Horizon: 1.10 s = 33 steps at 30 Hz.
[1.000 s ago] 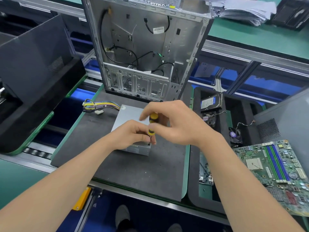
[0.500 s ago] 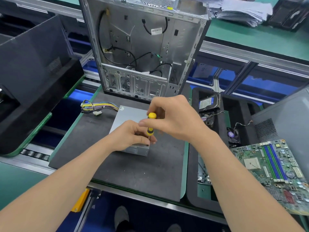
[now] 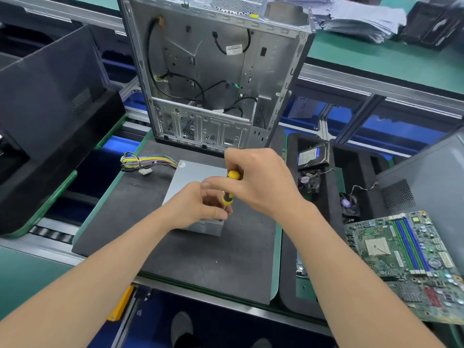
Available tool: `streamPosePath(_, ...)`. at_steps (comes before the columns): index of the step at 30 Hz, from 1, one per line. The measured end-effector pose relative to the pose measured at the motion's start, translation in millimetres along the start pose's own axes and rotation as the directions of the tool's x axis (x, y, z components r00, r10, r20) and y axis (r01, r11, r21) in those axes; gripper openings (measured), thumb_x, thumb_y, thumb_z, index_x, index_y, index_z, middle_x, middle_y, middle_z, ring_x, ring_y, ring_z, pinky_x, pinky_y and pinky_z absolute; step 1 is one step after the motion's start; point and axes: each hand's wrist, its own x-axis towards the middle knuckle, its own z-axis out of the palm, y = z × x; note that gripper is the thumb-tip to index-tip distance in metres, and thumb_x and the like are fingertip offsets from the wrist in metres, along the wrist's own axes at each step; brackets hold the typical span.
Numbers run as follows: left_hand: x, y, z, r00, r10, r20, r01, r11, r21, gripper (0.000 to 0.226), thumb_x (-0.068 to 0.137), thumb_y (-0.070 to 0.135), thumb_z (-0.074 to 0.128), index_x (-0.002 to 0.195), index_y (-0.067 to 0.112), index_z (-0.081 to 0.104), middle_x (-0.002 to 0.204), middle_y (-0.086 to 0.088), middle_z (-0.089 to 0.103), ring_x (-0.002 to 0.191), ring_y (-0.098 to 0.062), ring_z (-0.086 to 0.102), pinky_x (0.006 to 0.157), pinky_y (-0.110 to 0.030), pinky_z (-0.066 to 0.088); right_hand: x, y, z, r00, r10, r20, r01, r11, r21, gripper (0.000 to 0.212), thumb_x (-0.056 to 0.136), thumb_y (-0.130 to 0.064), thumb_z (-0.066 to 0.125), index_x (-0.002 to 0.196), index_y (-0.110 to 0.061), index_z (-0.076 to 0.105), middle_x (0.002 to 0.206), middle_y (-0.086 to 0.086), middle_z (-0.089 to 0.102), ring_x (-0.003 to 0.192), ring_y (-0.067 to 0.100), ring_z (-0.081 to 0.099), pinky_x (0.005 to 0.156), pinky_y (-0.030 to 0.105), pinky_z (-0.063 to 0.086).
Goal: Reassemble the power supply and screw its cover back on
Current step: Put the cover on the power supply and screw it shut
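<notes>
Dark foam mat [image 3: 175, 259] covers the work tray on a green-edged assembly line, and both bare hands meet above its middle. The right hand [image 3: 261, 182] is closed around the top of a yellow-and-black screwdriver [image 3: 229, 189], fingers wrapped over the handle, the tool standing nearly upright. The left hand [image 3: 198, 207] is curled at the lower part of the shaft, its fingertips pinched near the tip; whether they grip the shaft or only steady it I cannot tell. Under both hands lies the grey power supply [image 3: 190, 177], flat on the mat, its near right corner beneath the screwdriver tip. A bundle of coloured wires [image 3: 148, 163] runs out from its far left end. Behind it stands an open, emptied computer case [image 3: 213, 71]. To the right, a black tray holds a hard drive [image 3: 311, 156] and a small fan [image 3: 310, 179], and a green circuit board [image 3: 406, 259] lies nearer, well apart from the hands.
</notes>
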Motion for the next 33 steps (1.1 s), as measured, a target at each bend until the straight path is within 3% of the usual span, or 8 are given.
streamPosePath(3,0,0,2,0.999,0.034,0.022,-0.034,0.999,-0.015,0.017,0.085,-0.013,0.073,0.083,0.004,0.073,0.083,-0.002,0.076,0.084,-0.017,0.07,0.084,-0.029,0.055,-6,5,-3,0.976,-0.139,0.168,0.086,0.954,0.287,0.011,0.096,-0.032,0.074,0.096,-0.021,0.074,0.084,-0.01,0.066,0.073,0.015,0.063,0.071,0.035,0.054)
streamPosePath(5,-3,1,1,0.998,0.051,0.045,-0.05,0.999,-0.007,0.026,0.087,-0.015,0.07,0.085,0.01,0.076,0.087,-0.001,0.077,0.087,-0.015,0.072,0.086,-0.027,0.057,-6,12,-7,0.962,-0.123,0.243,0.007,0.904,0.426,0.008,0.095,-0.017,0.073,0.103,-0.02,0.075,0.085,-0.011,0.069,0.071,0.016,0.071,0.074,0.038,0.059)
streamPosePath(12,-2,-1,1,1.0,0.013,-0.01,-0.013,1.0,-0.018,0.026,0.08,-0.009,0.08,0.091,0.012,0.071,0.09,-0.007,0.079,0.088,-0.021,0.074,0.079,-0.025,0.056,-4,0,5,0.998,0.065,0.007,-0.065,0.995,0.073,0.059,0.078,-0.068,0.076,0.072,-0.017,0.048,0.061,0.0,0.055,0.061,0.023,0.048,0.056,0.039,0.042)
streamPosePath(17,-1,-2,1,0.999,0.038,0.03,-0.038,0.999,0.013,0.036,0.084,-0.008,0.076,0.079,0.027,0.082,0.089,-0.001,0.08,0.09,-0.014,0.074,0.085,-0.024,0.056,-6,11,-7,0.97,-0.118,0.215,-0.006,0.866,0.501,0.014,0.092,-0.015,0.076,0.105,-0.02,0.077,0.083,-0.009,0.069,0.066,0.016,0.073,0.069,0.036,0.058)
streamPosePath(24,-1,-7,-1,1.0,-0.012,0.001,0.012,0.999,0.052,0.014,0.079,0.007,0.083,0.086,0.02,0.082,0.094,0.0,0.081,0.095,-0.019,0.075,0.088,-0.03,0.057,-3,3,8,0.995,0.094,-0.013,-0.09,0.978,0.187,0.054,0.076,-0.055,0.089,0.073,-0.019,0.049,0.063,-0.008,0.055,0.061,0.013,0.05,0.058,0.037,0.043)
streamPosePath(26,0,-6,1,1.0,0.026,0.004,-0.026,0.998,0.05,0.014,0.081,0.003,0.081,0.084,0.016,0.081,0.091,-0.003,0.08,0.095,-0.026,0.075,0.091,-0.037,0.058,-7,9,5,0.994,-0.021,0.11,-0.016,0.945,0.328,0.034,0.085,-0.042,0.085,0.09,-0.02,0.06,0.08,-0.008,0.061,0.067,0.012,0.058,0.064,0.038,0.05)
streamPosePath(29,-3,-3,0,0.996,0.056,0.066,-0.062,0.994,0.085,0.03,0.088,0.001,0.076,0.089,0.03,0.084,0.094,0.003,0.081,0.097,-0.014,0.075,0.09,-0.024,0.056,-11,17,-3,0.954,-0.107,0.28,-0.07,0.828,0.556,0.022,0.092,-0.012,0.077,0.112,-0.019,0.071,0.102,-0.006,0.073,0.073,0.023,0.074,0.075,0.047,0.06)
streamPosePath(33,-3,-7,-2,0.999,0.028,0.044,-0.032,0.996,0.081,0.018,0.085,0.002,0.079,0.095,0.017,0.083,0.099,0.003,0.081,0.099,-0.017,0.076,0.088,-0.019,0.056,-8,12,8,0.992,0.084,0.096,-0.115,0.918,0.381,0.036,0.077,-0.028,0.093,0.08,-0.019,0.059,0.067,-0.01,0.067,0.061,0.009,0.061,0.06,0.025,0.05)
